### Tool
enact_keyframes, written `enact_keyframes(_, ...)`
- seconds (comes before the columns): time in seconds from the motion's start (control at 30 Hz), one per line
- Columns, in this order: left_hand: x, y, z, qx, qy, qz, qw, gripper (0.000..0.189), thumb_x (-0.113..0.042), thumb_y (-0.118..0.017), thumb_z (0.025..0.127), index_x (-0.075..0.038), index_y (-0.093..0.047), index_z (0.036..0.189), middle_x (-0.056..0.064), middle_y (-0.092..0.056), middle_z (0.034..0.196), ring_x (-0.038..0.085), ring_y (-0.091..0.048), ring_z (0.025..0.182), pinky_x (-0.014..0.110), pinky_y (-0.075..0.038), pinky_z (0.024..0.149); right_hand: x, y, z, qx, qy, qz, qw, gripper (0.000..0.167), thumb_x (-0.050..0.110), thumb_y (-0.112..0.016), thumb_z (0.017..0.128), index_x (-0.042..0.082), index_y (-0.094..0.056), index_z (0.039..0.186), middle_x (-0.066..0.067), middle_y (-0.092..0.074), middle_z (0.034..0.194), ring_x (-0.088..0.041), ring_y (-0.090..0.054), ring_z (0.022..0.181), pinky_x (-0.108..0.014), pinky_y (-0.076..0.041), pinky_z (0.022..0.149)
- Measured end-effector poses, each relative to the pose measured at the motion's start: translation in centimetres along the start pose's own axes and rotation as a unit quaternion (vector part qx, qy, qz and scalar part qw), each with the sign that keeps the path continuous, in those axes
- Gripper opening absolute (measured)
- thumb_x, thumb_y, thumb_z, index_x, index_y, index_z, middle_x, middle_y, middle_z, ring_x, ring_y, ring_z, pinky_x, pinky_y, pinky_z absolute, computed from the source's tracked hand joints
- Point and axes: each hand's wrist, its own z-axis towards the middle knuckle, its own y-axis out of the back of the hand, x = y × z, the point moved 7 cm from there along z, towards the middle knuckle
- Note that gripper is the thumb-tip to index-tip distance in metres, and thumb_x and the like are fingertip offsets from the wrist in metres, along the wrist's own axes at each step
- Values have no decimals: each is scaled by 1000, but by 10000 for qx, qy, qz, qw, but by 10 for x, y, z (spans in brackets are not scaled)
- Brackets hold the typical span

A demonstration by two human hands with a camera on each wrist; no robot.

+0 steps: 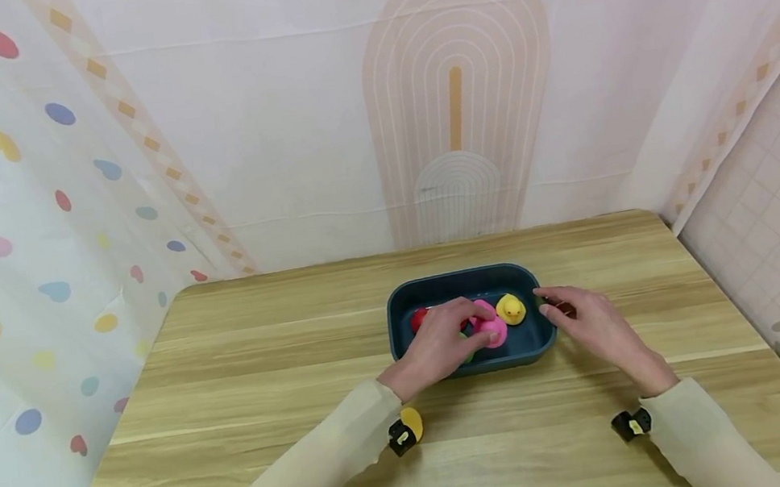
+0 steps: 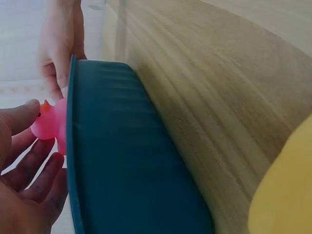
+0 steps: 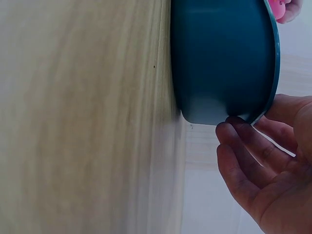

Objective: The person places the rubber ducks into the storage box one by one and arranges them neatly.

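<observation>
A dark blue plastic basin (image 1: 478,366) sits on the wooden table. My left hand (image 1: 438,341) reaches over its front rim and holds a pink rubber duck (image 1: 493,333) between thumb and fingers. In the left wrist view the duck (image 2: 45,123) shows its orange beak above the rim. At the basin's right end my right hand (image 1: 597,325) pinches the rim, thumb on top and fingers against the outer wall. Inside the basin, a yellow rubber duck (image 1: 511,309) is beside the pink one. A red thing (image 1: 419,319) and a green thing (image 1: 466,336) are mostly hidden by my left hand.
A yellow thing (image 1: 412,422) is on the table near my left wrist, partly behind the black wrist camera (image 1: 402,438). The wooden table (image 1: 265,356) reaches back to a patterned curtain (image 1: 302,124). Another curtain hangs at the left.
</observation>
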Motion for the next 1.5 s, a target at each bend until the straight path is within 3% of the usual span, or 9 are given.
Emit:
enact_keyframes(0.47,15,-16,11,269,410,242,9985,27,-27,-77,96,-13,-76,119,-1,-73,115,19,-63,106,32,-52,95,1,0,0,56,-19,22,10000,34,18,-61,106,0,-67,135,-18,-72,118,-25,-67,94,-46,-59,83)
enact_keyframes(0.67,20,-22,14,462,474,241,9975,22,-24,-79,95,-13,-77,114,-4,-74,106,13,-61,97,24,-53,85,0,0,1,67,-8,-20,10000,34,17,-61,106,1,-67,135,-17,-72,118,-23,-66,92,-46,-59,82)
enact_keyframes(0.9,20,-26,18,525,428,579,9960,20,-24,-81,93,-13,-77,109,-5,-71,95,10,-57,85,20,-50,73,-1,-1,1,75,-17,-47,10000,34,17,-61,106,1,-66,135,-18,-72,119,-25,-66,94,-46,-59,84)
enact_keyframes(1.13,20,-27,19,616,515,627,9948,18,-25,-81,93,-15,-76,107,-8,-67,89,9,-56,82,18,-49,69,-1,-3,2,74,12,-20,10000,34,17,-61,106,0,-66,135,-18,-72,119,-25,-67,93,-47,-59,83)
enact_keyframes(1.3,20,-25,18,680,425,537,9953,22,-24,-80,94,-12,-75,112,-5,-71,95,10,-58,84,19,-52,75,-1,-5,3,105,19,5,9999,35,18,-61,106,0,-66,135,-18,-72,119,-26,-67,94,-47,-59,83)
enact_keyframes(1.5,20,-18,12,800,425,394,9951,33,-29,-76,97,-11,-73,125,-1,-74,113,15,-63,98,25,-53,89,-1,-5,3,134,-24,34,9999,34,16,-61,106,0,-66,136,-19,-71,119,-27,-67,95,-48,-59,84)
